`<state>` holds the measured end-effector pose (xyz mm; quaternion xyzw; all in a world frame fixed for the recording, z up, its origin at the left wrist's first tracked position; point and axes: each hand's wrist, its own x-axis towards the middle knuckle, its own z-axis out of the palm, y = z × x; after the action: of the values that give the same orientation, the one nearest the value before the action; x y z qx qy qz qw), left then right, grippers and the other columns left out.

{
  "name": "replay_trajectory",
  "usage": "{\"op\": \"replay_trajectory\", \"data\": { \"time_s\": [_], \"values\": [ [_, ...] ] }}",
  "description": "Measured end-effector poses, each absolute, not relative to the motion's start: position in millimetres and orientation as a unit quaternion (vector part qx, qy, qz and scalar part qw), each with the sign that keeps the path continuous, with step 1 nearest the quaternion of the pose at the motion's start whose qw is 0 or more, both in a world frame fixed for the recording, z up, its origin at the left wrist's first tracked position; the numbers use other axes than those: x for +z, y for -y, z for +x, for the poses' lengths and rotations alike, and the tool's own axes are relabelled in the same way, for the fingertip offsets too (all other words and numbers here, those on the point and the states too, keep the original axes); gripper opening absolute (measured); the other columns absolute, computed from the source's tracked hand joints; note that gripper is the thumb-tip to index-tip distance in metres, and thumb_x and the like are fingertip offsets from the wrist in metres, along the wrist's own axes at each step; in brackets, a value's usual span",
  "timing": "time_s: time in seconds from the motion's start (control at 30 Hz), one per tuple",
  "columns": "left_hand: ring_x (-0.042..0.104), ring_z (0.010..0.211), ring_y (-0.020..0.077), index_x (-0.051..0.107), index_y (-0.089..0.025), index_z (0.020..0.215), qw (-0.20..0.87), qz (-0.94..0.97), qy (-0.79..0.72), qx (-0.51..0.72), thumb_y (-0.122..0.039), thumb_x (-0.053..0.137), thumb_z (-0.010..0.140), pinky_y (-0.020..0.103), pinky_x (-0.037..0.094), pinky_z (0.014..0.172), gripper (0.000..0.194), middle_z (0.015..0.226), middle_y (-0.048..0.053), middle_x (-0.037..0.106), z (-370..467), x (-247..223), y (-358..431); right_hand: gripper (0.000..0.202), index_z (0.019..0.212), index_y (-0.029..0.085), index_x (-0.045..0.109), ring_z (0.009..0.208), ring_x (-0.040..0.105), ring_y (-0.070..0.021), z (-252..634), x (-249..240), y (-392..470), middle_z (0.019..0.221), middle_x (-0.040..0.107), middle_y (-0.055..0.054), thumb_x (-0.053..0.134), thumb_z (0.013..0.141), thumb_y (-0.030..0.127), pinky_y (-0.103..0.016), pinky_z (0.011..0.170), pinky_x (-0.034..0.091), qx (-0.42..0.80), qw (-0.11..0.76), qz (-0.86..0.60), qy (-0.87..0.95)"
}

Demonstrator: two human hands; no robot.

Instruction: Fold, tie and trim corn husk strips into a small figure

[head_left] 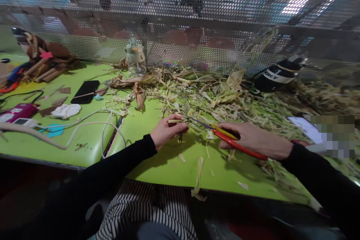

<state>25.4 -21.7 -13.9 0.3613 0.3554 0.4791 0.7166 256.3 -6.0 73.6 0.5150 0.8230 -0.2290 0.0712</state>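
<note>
My left hand (167,130) pinches a thin pale green strip of plant stem (176,121) above the green table (174,174). In my right hand (250,138) are scissors with red and yellow handles (229,140). Their blades point left and reach the stem end just beyond my left fingertips; whether the blades are parted is too small to tell. Something brown hangs below my left fingers. Behind both hands spreads a heap of dry and green husk scraps (194,86). A loose husk strip (199,176) lies at the table's front edge.
A clear bottle (136,58) stands by the perforated metal screen (174,15). A black bottle (278,74) leans at the back right. On the left are a black phone (85,92), white cables (70,135), crumpled tissue (66,111) and brown rolls (52,69). A lit phone (305,129) lies right.
</note>
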Motion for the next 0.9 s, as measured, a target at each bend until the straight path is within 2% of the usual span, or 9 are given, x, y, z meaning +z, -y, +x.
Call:
{"op": "replay_trajectory", "data": {
  "time_s": [0.23, 0.5, 0.7, 0.8, 0.9],
  "values": [
    [0.062, 0.064, 0.0103, 0.052, -0.015, 0.084, 0.705, 0.385, -0.37, 0.467, -0.029, 0.077, 0.064, 0.024, 0.046, 0.067, 0.035, 0.071, 0.002, 0.066, 25.4, -11.1, 23.0, 0.053, 0.081, 0.02, 0.058, 0.064, 0.055, -0.0198, 256.1, 77.3, 9.4, 0.073, 0.062, -0.004, 0.051, 0.068, 0.071, -0.029, 0.06, 0.038, -0.242, 0.074, 0.51, -0.822],
    [0.061, 0.064, 0.0093, 0.051, -0.015, 0.084, 0.696, 0.406, -0.378, 0.456, -0.029, 0.076, 0.065, 0.022, 0.045, 0.064, 0.034, 0.069, 0.001, 0.065, 23.8, -14.3, 21.9, 0.052, 0.088, 0.019, 0.061, 0.066, 0.054, -0.019, 261.8, 72.8, 10.7, 0.075, 0.062, -0.002, 0.049, 0.073, 0.068, -0.027, 0.06, 0.036, -0.259, 0.084, 0.501, -0.822],
    [0.062, 0.063, 0.0098, 0.051, -0.015, 0.085, 0.695, 0.396, -0.396, 0.451, -0.029, 0.075, 0.066, 0.023, 0.044, 0.064, 0.034, 0.07, 0.0, 0.065, 22.7, -15.9, 19.5, 0.052, 0.075, 0.018, 0.06, 0.062, 0.052, -0.0163, 267.3, 67.1, 13.4, 0.067, 0.059, -0.001, 0.049, 0.073, 0.069, -0.025, 0.057, 0.034, -0.246, 0.051, 0.525, -0.813],
    [0.063, 0.066, 0.0105, 0.052, -0.015, 0.09, 0.708, 0.375, -0.392, 0.453, -0.028, 0.075, 0.066, 0.024, 0.046, 0.067, 0.036, 0.072, 0.001, 0.067, 23.9, -15.8, 18.9, 0.057, 0.082, 0.018, 0.059, 0.067, 0.056, -0.0202, 270.9, 68.1, 13.1, 0.074, 0.062, -0.004, 0.045, 0.072, 0.072, -0.029, 0.062, 0.039, -0.225, 0.053, 0.537, -0.811],
    [0.063, 0.066, 0.0102, 0.053, -0.015, 0.093, 0.712, 0.368, -0.393, 0.45, -0.027, 0.076, 0.066, 0.024, 0.045, 0.066, 0.038, 0.073, 0.002, 0.067, 25.0, -16.1, 18.7, 0.064, 0.095, 0.015, 0.055, 0.079, 0.058, -0.0262, 274.2, 71.5, 14.7, 0.091, 0.064, -0.012, 0.041, 0.073, 0.073, -0.034, 0.071, 0.043, -0.215, 0.057, 0.551, -0.804]
  ]
}}
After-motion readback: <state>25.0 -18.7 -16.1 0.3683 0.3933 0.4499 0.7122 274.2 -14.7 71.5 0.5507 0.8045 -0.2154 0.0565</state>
